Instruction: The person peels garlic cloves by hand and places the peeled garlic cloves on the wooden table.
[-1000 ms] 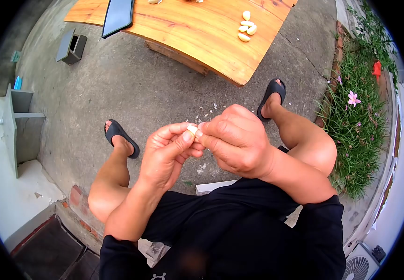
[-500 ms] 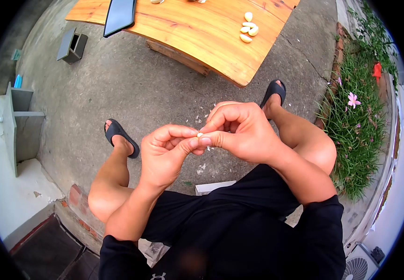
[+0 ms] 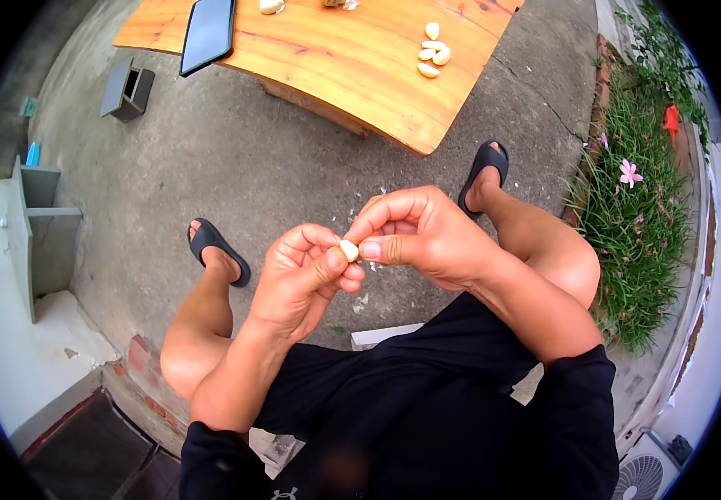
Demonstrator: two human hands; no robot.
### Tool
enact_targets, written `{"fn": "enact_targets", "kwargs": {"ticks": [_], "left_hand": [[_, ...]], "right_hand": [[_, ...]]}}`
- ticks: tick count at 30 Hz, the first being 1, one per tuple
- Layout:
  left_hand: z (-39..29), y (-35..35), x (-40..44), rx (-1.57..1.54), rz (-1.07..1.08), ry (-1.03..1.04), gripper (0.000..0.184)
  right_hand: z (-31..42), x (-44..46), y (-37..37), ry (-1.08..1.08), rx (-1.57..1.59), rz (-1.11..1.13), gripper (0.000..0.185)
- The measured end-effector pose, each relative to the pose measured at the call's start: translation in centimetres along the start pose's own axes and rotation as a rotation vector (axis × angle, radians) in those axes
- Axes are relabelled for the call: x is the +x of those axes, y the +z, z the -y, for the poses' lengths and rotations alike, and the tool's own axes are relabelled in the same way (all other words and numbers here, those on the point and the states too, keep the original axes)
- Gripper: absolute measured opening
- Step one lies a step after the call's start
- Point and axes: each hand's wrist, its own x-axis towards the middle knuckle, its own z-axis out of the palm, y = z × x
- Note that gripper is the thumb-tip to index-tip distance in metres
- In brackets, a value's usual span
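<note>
Between my two hands, above the ground and in front of my lap, is a small pale garlic clove. My left hand pinches it from the left with thumb and index finger. From the other side, the thumb and index fingertip of my right hand also press on it. Several peeled garlic cloves lie in a group on the right part of the wooden table. At the table's far edge sits a whitish garlic piece, beside some papery bits cut off by the frame.
A dark phone or tablet lies on the table's left part, overhanging its near edge. On the concrete to the left stands a grey box. White flecks dot the ground beneath my hands. Grass with pink flowers borders the right side.
My fingers have shifted, and more of the clove shows between them. The view has tilted slightly, so more of the far table edge is visible.
</note>
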Motion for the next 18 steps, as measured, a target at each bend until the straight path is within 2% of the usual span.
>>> {"fn": "enact_targets", "kwargs": {"ticks": [7,10,18], "left_hand": [[0.5,-0.1,0.1,-0.034,-0.032,0.024,0.009],[0.9,-0.1,-0.1,-0.08,-0.053,0.009,0.008],[1.4,0.2,-0.2,-0.174,-0.058,-0.03,0.007]], "right_hand": [[-0.5,0.1,0.9,0.012,0.127,-0.019,0.013],[-0.7,0.1,0.8,0.006,0.015,-0.048,0.012],[-0.2,0.0,0.9,-0.115,-0.023,0.019,0.014]]}}
